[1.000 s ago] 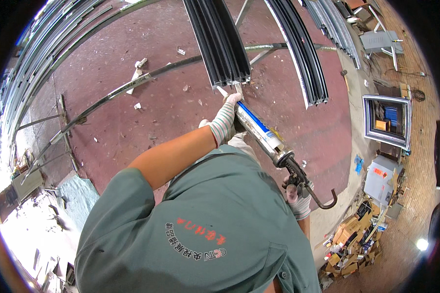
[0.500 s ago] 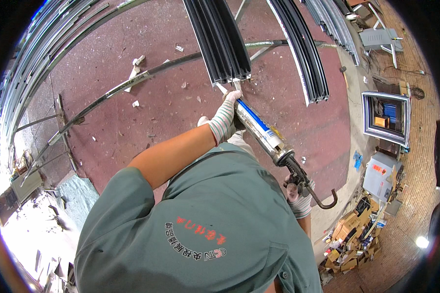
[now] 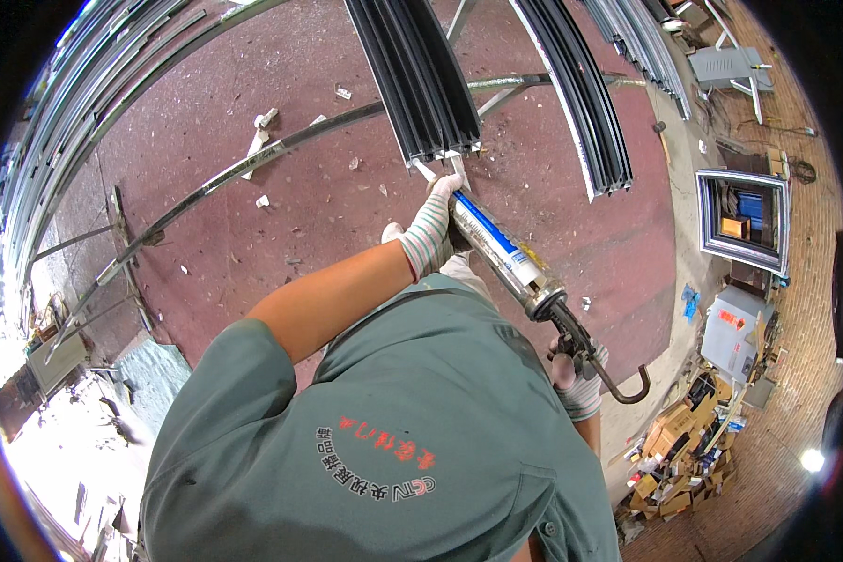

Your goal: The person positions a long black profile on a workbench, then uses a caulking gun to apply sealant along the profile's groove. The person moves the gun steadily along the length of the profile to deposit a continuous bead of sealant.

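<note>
I hold a caulking gun with a white and blue cartridge slantwise in front of my body. My left hand, in a white striped glove, is closed around its front part near the nozzle. The gloved right hand grips the handle at the rear, partly hidden behind the gun's frame, and the hooked rod sticks out beyond it. The nozzle end points at the near ends of a bundle of black profiles; whether it touches them cannot be made out.
Another set of dark profiles lies to the right on a metal rack bar. Long metal bars fill the far left. Scraps dot the red floor. At right stand a window frame, a grey box and piled cardboard.
The surroundings at right sit slightly farther right in the picture. My right hand has shifted a little at the handle; the left keeps its grip near the nozzle.
</note>
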Available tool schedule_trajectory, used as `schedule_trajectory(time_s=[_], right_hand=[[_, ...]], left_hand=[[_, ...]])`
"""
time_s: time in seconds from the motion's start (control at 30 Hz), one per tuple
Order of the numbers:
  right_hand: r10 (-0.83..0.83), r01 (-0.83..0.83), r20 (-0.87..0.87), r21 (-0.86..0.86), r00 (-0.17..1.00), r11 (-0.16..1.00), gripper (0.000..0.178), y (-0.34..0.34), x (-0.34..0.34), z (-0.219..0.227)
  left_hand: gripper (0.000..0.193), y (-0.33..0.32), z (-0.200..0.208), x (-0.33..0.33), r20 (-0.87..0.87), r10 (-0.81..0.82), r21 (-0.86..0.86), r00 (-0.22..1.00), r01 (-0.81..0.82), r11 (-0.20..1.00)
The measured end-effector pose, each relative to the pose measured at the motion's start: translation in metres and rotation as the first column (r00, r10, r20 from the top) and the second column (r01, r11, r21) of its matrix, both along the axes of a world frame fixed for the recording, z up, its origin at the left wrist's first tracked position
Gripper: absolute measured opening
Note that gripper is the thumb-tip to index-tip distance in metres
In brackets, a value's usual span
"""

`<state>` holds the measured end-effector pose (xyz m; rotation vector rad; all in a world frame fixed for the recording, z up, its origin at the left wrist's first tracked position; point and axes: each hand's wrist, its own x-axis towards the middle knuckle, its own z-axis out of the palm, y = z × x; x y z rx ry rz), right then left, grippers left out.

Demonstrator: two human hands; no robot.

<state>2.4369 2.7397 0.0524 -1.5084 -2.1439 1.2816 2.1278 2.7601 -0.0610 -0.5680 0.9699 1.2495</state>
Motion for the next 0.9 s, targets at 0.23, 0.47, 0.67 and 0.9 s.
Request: schedule_trajectory(time_s=[0.23,0.47,0.67,0.9], right_hand=[[-0.019,0.020,-0.037,0.029,0.999,0.999,0.062,-0.001,-0.008,0.003],[-0.018,0.019,-0.013,0.055,1.000,0.998,0.064,0.001,-0.009,0.006],[0.001,0.001,-0.036,0.064,0.999,0.998,0.068,-0.003,-0.007,0.004],[-0.052,0.055,-0.109,0.027,0.993,0.998,0.059,-0.010,0.003,0.002]], left_hand=[[0.069,0.000,-0.004,-0.004,0.071,0.041,-0.036,0.997,-0.038,0.999],[0.063,0.006,-0.007,0.002,-0.005,-0.017,0.023,1.000,0.017,1.000],[0.068,0.005,-0.011,0.003,0.035,-0.012,0.063,0.999,0.010,0.998],[0.049,0.014,0.002,0.010,-0.071,-0.078,0.042,0.994,0.081,0.996]])
